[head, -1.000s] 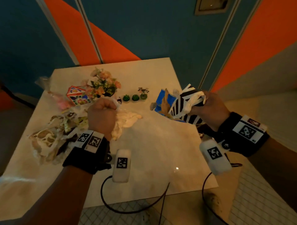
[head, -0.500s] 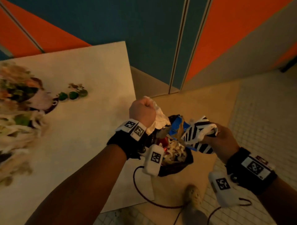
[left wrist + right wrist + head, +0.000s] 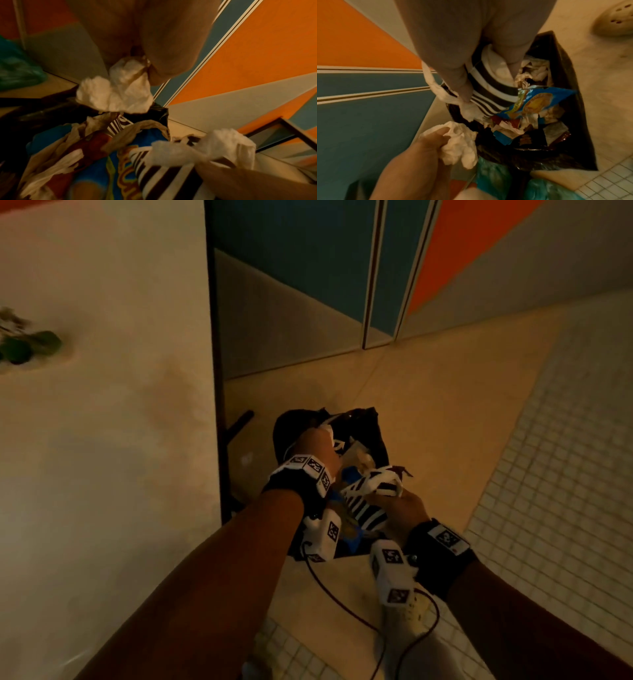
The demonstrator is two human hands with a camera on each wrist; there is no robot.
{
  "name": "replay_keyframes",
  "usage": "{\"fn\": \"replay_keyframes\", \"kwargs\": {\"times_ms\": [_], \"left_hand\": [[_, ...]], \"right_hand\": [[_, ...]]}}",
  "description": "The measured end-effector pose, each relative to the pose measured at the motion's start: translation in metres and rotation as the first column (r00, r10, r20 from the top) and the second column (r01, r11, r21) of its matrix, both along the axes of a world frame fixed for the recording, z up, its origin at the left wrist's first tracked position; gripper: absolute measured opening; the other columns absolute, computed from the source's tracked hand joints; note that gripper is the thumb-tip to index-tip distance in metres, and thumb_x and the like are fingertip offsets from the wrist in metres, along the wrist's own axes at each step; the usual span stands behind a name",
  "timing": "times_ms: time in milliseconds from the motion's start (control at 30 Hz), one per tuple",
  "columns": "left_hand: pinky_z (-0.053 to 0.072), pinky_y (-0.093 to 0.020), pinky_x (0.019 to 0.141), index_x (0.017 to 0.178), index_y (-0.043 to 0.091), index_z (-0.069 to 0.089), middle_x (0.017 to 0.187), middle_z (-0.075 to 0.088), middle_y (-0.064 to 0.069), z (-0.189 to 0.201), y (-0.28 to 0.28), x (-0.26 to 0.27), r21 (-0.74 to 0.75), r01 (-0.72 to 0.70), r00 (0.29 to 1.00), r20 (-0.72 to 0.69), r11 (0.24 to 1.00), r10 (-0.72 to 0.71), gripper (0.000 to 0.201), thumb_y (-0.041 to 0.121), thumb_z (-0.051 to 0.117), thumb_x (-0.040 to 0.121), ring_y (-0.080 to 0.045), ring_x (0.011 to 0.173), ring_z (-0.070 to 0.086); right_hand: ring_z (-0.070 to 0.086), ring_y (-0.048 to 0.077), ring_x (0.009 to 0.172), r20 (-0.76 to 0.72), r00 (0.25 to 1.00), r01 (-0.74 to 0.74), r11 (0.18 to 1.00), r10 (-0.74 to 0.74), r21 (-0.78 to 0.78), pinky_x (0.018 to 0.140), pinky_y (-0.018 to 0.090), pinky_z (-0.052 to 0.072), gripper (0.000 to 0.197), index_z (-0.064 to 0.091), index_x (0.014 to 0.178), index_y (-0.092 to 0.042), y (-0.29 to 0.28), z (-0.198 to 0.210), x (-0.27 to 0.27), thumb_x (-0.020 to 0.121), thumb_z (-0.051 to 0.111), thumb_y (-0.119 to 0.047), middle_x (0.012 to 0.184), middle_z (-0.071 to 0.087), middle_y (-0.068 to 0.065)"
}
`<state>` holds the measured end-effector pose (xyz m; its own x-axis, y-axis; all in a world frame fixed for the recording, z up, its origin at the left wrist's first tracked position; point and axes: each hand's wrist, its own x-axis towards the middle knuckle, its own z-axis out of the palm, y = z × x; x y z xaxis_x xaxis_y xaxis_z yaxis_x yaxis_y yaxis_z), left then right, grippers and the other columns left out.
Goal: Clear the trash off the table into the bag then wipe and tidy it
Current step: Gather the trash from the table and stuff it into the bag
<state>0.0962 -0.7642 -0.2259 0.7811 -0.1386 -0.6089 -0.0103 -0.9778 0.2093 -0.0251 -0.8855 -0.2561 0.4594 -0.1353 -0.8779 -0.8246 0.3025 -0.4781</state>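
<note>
Now, items over the black bag [image 3: 378,436] beside the table [image 3: 102,440]: your left hand [image 3: 313,445] fisted on crumpled tissue [image 3: 458,143]; your right hand [image 3: 406,505] clamped on the striped wrapper [image 3: 489,93]. Lower both inside the rim, then uncurl your fingers.

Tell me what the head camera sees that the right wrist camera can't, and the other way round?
Only the head view shows the table and small green plants on it. Only the right wrist view shows a teal bag beside the black bag, and a blue snack wrapper close up. Both show the left hand gripping white tissue and the right hand gripping a striped wrapper over the black bag.
</note>
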Motion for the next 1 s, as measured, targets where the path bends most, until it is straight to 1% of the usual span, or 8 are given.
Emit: {"fn": "replay_keyframes", "kwargs": {"times_ms": [167,300,400,467,567,700,800,1000], "left_hand": [[0.037,-0.03,0.067,0.122,0.002,0.05,0.108,0.055,-0.018,-0.047,-0.011,0.016,0.039,0.051,0.978,-0.203,0.998,-0.042,0.031,0.017,0.036,0.099,-0.023,0.076,0.048],[0.035,-0.034,0.095,0.137,-0.003,0.038,0.12,0.046,-0.033,-0.079,-0.018,0.016,0.082,0.181,0.921,-0.365,0.98,-0.139,0.04,0.016,0.03,0.103,-0.031,0.126,0.042],[0.03,-0.049,0.11,0.136,0.006,0.043,0.141,0.042,-0.017,-0.108,-0.021,0.015,0.06,0.274,0.881,-0.417,0.96,-0.226,0.047,0.035,0.036,0.1,-0.036,0.132,0.038],[0.029,-0.051,0.109,0.135,0.006,0.044,0.141,0.042,-0.017,-0.119,-0.02,0.016,0.062,0.271,0.87,-0.444,0.961,-0.217,0.049,0.038,0.037,0.099,-0.036,0.129,0.04],[0.022,-0.049,0.113,0.144,0.013,0.032,0.152,0.029,-0.012,-0.133,-0.011,0.016,0.067,0.215,0.878,-0.45,0.974,-0.163,0.052,0.042,0.03,0.1,-0.034,0.137,0.03],[0.023,-0.056,0.107,0.145,0.041,0.017,0.156,0.022,0.0,-0.208,-0.001,0.016,0.097,0.102,0.94,-0.336,0.99,-0.064,0.107,0.098,0.023,0.056,-0.034,0.137,0.028],[0.028,-0.044,0.106,0.151,0.02,0.006,0.157,0.009,-0.008,-0.096,-0.011,0.006,0.069,0.009,0.939,-0.344,0.998,0.016,0.078,0.062,0.036,0.091,-0.039,0.14,0.02],[0.028,-0.054,0.111,0.151,0.027,0.002,0.158,0.007,-0.008,-0.046,-0.012,0.0,0.0,-0.13,0.953,-0.276,0.992,0.125,0.067,0.044,0.037,0.096,-0.039,0.139,0.022]], "right_hand": [[0.056,0.032,0.068,0.02,0.988,-0.15,0.983,0.153,-0.105,0.081,0.049,0.055,0.011,0.058,0.078,-0.003,-0.005,-0.037,0.029,0.088,0.06,-0.005,0.071,0.055,0.017],[0.038,0.021,0.053,0.062,0.826,-0.505,0.784,0.561,-0.36,0.062,0.032,0.038,0.028,0.05,0.069,-0.012,-0.006,-0.054,0.045,0.096,0.049,-0.013,0.059,0.04,0.006],[0.054,0.029,0.085,-0.023,0.629,-0.693,0.546,0.777,-0.47,0.077,0.037,0.049,0.026,0.054,0.12,-0.006,0.0,-0.065,0.058,0.097,0.047,-0.015,0.1,0.058,0.016],[0.041,0.039,0.125,-0.121,0.488,-0.792,0.38,0.864,-0.478,0.104,0.047,0.041,0.05,0.035,0.143,-0.019,0.003,-0.072,0.064,0.096,0.05,-0.022,0.144,0.034,0.014],[0.028,0.044,0.135,-0.218,0.413,-0.837,0.274,0.884,-0.474,0.111,0.051,0.035,0.064,0.022,0.149,-0.028,0.004,-0.078,0.07,0.094,0.054,-0.031,0.156,0.005,0.007],[0.045,0.04,0.123,-0.262,0.433,-0.846,0.289,0.863,-0.448,0.099,0.041,0.044,0.065,0.017,0.15,-0.019,0.008,-0.079,0.077,0.095,0.052,-0.013,0.155,0.005,0.015],[0.035,0.04,0.132,-0.238,0.492,-0.829,0.367,0.837,-0.422,0.104,0.043,0.04,0.07,0.016,0.15,-0.016,0.006,-0.078,0.075,0.092,0.054,-0.004,0.153,0.013,0.017],[0.045,0.039,0.126,-0.087,0.596,-0.714,0.476,0.798,-0.514,0.102,0.048,0.044,0.076,0.014,0.151,-0.028,-0.003,-0.037,0.054,0.09,0.055,-0.008,0.143,0.041,0.016]]}}
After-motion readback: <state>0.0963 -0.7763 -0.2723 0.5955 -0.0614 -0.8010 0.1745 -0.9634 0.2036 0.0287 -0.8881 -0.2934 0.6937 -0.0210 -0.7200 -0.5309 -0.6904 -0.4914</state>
